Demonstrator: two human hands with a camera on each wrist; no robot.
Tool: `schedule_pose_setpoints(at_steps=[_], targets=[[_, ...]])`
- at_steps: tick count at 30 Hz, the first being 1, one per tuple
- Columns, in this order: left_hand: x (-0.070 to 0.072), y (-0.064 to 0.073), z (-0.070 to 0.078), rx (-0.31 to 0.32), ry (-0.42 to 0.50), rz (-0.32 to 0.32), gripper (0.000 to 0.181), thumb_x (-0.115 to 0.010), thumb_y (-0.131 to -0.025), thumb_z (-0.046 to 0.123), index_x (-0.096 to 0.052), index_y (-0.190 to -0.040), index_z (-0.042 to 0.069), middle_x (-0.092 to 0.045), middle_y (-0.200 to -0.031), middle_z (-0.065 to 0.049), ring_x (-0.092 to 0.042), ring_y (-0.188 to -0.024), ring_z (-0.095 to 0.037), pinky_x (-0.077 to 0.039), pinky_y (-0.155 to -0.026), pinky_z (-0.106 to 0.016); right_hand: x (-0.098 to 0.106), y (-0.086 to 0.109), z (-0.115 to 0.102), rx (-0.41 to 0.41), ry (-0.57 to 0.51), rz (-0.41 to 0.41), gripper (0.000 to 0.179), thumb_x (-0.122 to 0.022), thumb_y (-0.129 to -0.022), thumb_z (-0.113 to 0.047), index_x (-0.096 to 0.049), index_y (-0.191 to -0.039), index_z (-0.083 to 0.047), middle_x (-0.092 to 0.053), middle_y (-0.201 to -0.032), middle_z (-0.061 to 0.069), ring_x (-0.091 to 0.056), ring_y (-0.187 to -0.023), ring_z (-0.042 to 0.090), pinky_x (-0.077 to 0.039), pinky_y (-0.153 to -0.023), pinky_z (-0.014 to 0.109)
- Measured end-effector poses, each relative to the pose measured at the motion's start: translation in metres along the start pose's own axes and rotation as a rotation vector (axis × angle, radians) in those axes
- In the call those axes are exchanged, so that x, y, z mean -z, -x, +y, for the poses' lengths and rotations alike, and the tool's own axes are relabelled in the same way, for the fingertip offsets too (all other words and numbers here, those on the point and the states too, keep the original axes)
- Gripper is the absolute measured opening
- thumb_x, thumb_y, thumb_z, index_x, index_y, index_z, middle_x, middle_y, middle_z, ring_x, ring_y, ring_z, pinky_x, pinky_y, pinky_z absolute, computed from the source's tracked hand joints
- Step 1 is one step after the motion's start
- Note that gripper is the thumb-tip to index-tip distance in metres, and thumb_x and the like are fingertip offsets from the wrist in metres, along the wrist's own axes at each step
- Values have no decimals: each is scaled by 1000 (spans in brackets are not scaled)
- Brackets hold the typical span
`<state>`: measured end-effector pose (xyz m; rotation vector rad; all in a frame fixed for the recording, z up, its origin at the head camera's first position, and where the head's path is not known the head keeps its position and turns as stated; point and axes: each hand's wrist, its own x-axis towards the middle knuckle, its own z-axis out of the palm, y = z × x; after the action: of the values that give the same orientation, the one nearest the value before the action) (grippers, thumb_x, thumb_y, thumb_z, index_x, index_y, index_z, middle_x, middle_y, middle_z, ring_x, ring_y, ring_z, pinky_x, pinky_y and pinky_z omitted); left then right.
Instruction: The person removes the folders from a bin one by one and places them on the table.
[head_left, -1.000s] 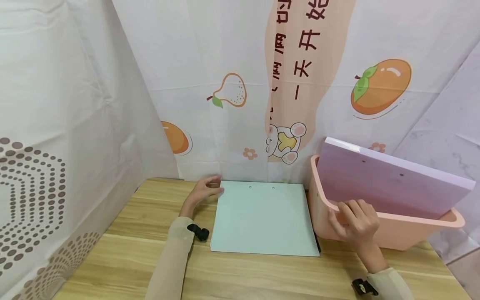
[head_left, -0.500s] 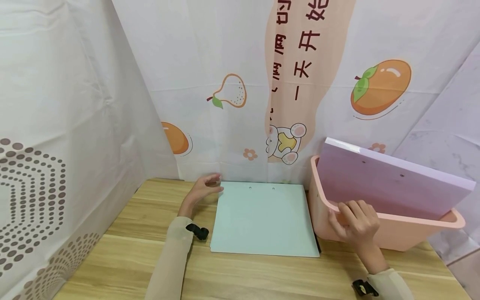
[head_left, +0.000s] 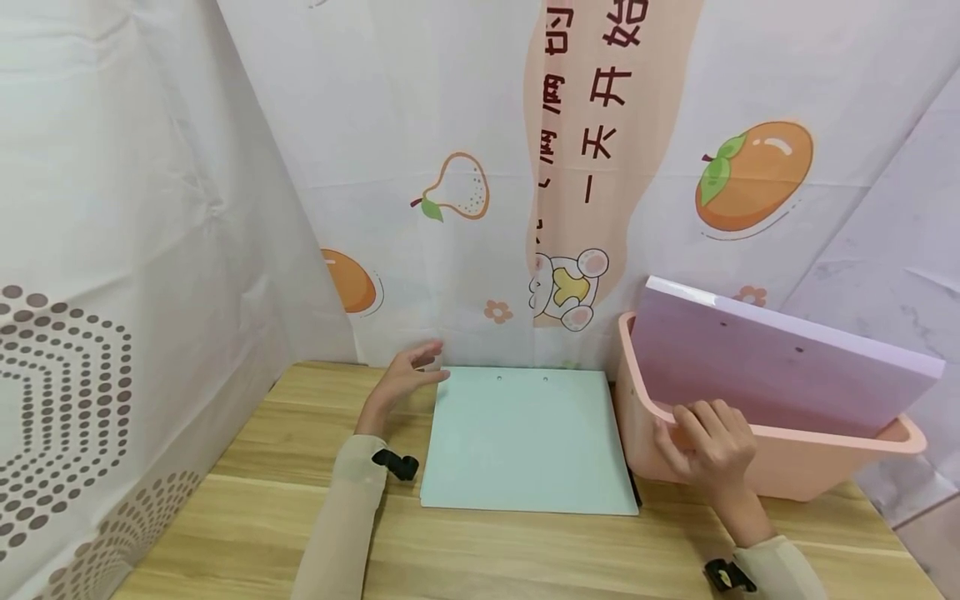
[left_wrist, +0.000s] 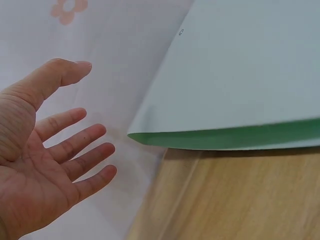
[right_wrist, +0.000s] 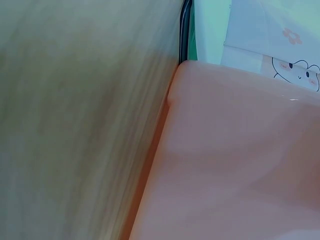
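One purple folder [head_left: 772,371] leans inside the pink bin [head_left: 798,468] the right hand [head_left: 716,446] grips, apparently for steadiness; the left hand [left_wrist: 37,172] spreads wide beside a mint folder [head_left: 528,442].

Left sleeve [head_left: 339,518] and right sleeve [head_left: 782,570] are showing plain beige. Left black wrist unit [head_left: 396,464] is ending in a rounded knob; right black wrist unit [head_left: 738,577] is showing a yellowish spot [head_left: 724,576].
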<state>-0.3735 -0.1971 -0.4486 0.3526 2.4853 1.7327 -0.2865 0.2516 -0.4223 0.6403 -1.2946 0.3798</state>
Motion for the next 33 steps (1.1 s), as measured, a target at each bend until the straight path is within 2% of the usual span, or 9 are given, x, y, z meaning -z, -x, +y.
schedule_pose_setpoints(at_steps=[7, 12, 19, 23, 27, 33], targets=[[-2, 0, 2, -9, 14, 14, 71, -77, -93, 23, -44, -155, 12, -43, -160, -12, -37, -149, -37, -37, -119, -55, 2, 2, 1, 4, 5, 0, 47, -65, -90, -31, -56, -57, 2, -48, -52, 14, -35, -44, 31, -22, -42, 41], [-4, 0, 4, -34, 25, 14, 71, -76, -94, 23, -43, -155, 10, -42, -161, -14, -37, -149, -39, -38, -118, -56, 2, 1, 2, 5, 4, -4, 47, -65, -90, -31, -56, -58, 2, -48, -52, 14, -35, -45, 31, -22, -43, 40], [-2, 2, 14, -71, -9, 37, 68, -75, -95, 25, -44, -155, 12, -43, -160, -14, -38, -148, -39, -37, -118, -57, 0, -1, 0, 10, -5, 6, 45, -66, -89, -29, -56, -57, 1, -47, -52, 13, -35, -44, 31, -22, -43, 39], [-2, 0, 19, -108, 4, 37, 70, -74, -95, 20, -41, -156, 7, -40, -161, -19, -37, -148, -42, -31, -121, -59, 0, -2, 0, 18, -12, 7, 44, -66, -89, -28, -56, -57, 1, -48, -52, 13, -35, -44, 30, -22, -42, 40], [-6, 0, 29, -157, 3, 38, 69, -73, -96, 16, -40, -155, 3, -41, -159, -22, -38, -146, -45, -30, -121, -61, 0, -2, 1, 23, -8, 2, 44, -65, -89, -28, -57, -57, 1, -48, -52, 13, -35, -45, 30, -23, -42, 40], [-24, 0, 52, -271, 9, 14, 64, -73, -95, 12, -45, -151, 0, -47, -155, -24, -44, -142, -46, -33, -118, -63, 0, 0, 0, 29, -1, -3, 41, -66, -87, -27, -57, -58, 1, -48, -52, 12, -35, -45, 30, -22, -42, 39]])
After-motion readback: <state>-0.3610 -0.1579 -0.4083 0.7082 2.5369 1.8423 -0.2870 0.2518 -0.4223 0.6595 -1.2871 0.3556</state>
